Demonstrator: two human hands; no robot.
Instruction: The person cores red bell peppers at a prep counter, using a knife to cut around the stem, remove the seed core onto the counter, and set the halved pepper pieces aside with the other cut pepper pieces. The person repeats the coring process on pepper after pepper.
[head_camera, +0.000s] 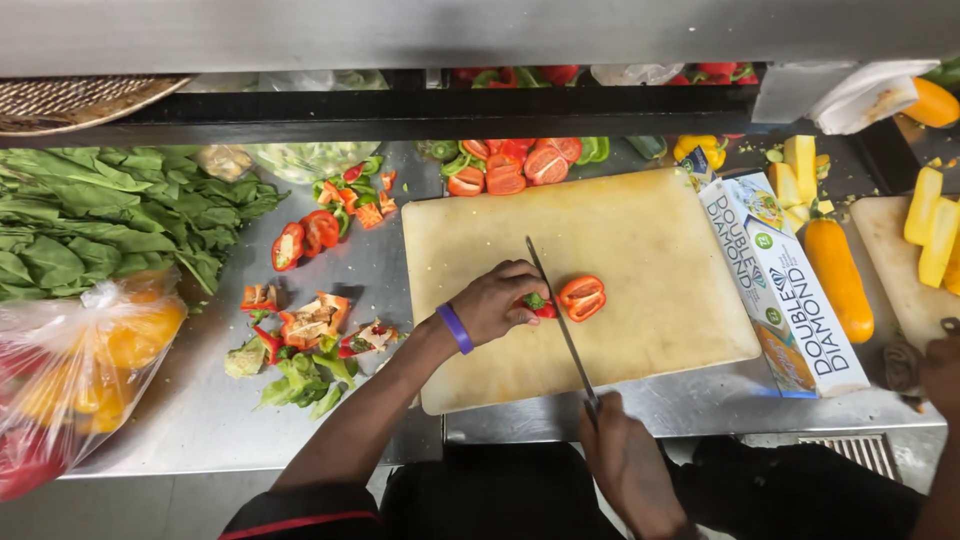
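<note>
Midway, by the look of it. Left hand (497, 301), purple band at the wrist, fingers curled down over the stem end of a red pepper (541, 305), pinning it to the pale cutting board (640, 230). Right hand (628, 460) clenched around the handle of a long knife (556, 305), blade running up the board and standing in the cut between the stem piece and a freed half (582, 297), which lies cut face up just right of the blade.

Done, judging from what lies about: a heap of halved red and green peppers (510, 165) at the far edge of the board; a second scatter of cut pieces (335, 205) on the steel counter (200, 420) to the left; stems, cores and green trimmings (305, 350) piled nearer the front edge.

Left to do, as a judgement: the pepper in hand is split but its stem end is not yet trimmed away. A clear bag of yellow and red peppers (80, 370) sits uncut at far left, beside a pile of leafy greens (110, 215).

To the right: a long foil-type box (785, 290), whole yellow squash (838, 280), and squash sticks (935, 225) on a second board. Another person's hand (940, 370) at the right edge, apart from this work.
</note>
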